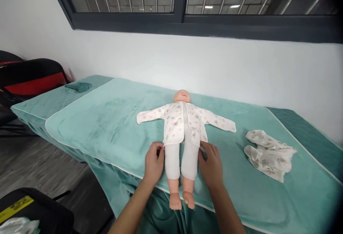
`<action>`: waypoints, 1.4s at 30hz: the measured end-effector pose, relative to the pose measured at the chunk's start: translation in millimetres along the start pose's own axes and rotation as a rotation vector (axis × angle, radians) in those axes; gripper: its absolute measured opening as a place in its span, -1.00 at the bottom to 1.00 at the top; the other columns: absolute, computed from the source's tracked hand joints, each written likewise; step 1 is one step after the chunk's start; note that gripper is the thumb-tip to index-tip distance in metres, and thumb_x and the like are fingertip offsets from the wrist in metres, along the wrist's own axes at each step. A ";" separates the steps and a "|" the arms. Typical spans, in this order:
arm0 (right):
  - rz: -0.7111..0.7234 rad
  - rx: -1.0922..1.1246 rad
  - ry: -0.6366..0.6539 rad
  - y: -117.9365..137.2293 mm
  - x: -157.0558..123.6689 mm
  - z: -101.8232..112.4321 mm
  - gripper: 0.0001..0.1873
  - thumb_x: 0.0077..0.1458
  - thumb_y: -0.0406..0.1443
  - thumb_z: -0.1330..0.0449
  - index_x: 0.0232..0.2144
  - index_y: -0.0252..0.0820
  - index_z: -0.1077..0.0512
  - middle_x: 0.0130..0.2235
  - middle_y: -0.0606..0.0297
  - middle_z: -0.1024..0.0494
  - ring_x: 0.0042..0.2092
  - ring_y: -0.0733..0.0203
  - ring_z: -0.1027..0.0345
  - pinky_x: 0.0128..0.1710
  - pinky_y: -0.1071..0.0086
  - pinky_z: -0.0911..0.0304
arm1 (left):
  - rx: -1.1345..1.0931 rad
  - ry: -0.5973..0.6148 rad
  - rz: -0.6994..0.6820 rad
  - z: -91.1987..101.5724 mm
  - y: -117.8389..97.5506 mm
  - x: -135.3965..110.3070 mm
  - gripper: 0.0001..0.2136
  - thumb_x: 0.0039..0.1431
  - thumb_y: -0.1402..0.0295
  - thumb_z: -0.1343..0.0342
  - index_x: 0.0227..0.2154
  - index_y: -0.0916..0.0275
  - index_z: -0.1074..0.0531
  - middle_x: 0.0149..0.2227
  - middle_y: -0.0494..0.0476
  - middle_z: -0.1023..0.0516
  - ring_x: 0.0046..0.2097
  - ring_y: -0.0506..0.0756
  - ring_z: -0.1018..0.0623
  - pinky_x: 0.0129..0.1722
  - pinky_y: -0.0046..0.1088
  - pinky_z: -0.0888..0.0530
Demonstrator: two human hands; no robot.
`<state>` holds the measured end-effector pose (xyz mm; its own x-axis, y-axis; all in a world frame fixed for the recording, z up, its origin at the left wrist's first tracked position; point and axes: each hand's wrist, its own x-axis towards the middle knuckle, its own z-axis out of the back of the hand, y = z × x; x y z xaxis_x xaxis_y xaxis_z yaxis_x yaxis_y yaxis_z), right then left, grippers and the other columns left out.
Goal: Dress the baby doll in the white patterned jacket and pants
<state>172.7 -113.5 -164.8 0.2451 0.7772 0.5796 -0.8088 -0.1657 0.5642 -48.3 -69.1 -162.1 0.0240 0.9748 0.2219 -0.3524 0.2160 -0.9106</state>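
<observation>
A baby doll [174, 184] lies on its back, its head toward the wall and its bare feet toward me. It wears a white patterned baby shirt [174, 123], open down the front, with both sleeves stretched out sideways. White cloth covers its body and legs down to the shins. At the shirt's lower left corner, my left hand [154, 163] is closed, thumb and fingers pinching the hem. Across from it, my right hand [211, 164] pinches the other lower corner, beside the doll's hip. Fingers partly hide both gripped edges.
A crumpled pair of patterned baby pants [270, 153] lies to the right on the green bed cover [107, 119]. A small dark green folded cloth [78, 87] is at the far left. Black chairs [34, 187] stand left of the bed. Behind are a white wall and a barred window.
</observation>
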 end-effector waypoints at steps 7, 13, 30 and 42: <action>0.031 0.117 -0.152 10.5 9.3 6.9 -0.76 0.26 -0.31 -0.10 -0.05 -0.12 -0.45 -0.07 0.12 -0.42 -0.01 0.02 -0.33 -0.01 0.07 -0.30 | 0.474 -0.127 -0.223 40.2 19.7 59.2 -0.62 0.22 0.32 -0.03 0.09 0.22 -0.35 0.17 0.32 -0.37 0.22 0.27 -0.35 0.19 -0.14 -0.34; 0.131 0.094 -0.072 20.9 25.1 1.9 -0.66 0.25 -0.31 -0.12 0.06 -0.04 -0.43 0.00 0.10 -0.38 0.04 0.00 -0.30 0.02 0.02 -0.30 | 0.881 -0.150 -0.169 45.6 29.0 129.2 -0.47 0.24 0.37 0.05 0.28 0.25 -0.18 0.34 0.37 -0.19 0.35 0.35 -0.16 0.26 0.02 -0.19; 0.150 0.273 0.176 16.1 55.5 27.3 -0.84 0.30 -0.29 -0.12 -0.09 -0.06 -0.44 -0.07 0.15 -0.47 -0.04 0.07 -0.36 -0.07 0.17 -0.28 | 1.047 -0.190 -0.067 66.0 47.6 185.3 -0.47 0.27 0.52 0.32 0.28 0.40 -0.20 0.11 0.46 -0.44 0.11 0.36 -0.39 0.04 -0.08 -0.35; -0.286 0.177 0.226 2.7 36.6 19.9 -0.51 0.34 0.01 0.03 -0.52 -0.13 -0.29 -0.50 0.31 -0.40 -0.42 0.17 -0.25 -0.37 0.31 -0.10 | 0.828 -0.290 -0.081 72.8 51.2 183.1 -0.48 0.20 0.58 0.22 0.20 0.30 -0.30 0.08 0.33 -0.45 0.10 0.30 -0.41 0.07 -0.14 -0.37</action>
<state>190.1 -97.6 -130.3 0.3073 0.9178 0.2513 -0.6156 -0.0096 0.7880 -130.1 116.3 -142.7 -0.1203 0.8813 0.4570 -0.9277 0.0642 -0.3679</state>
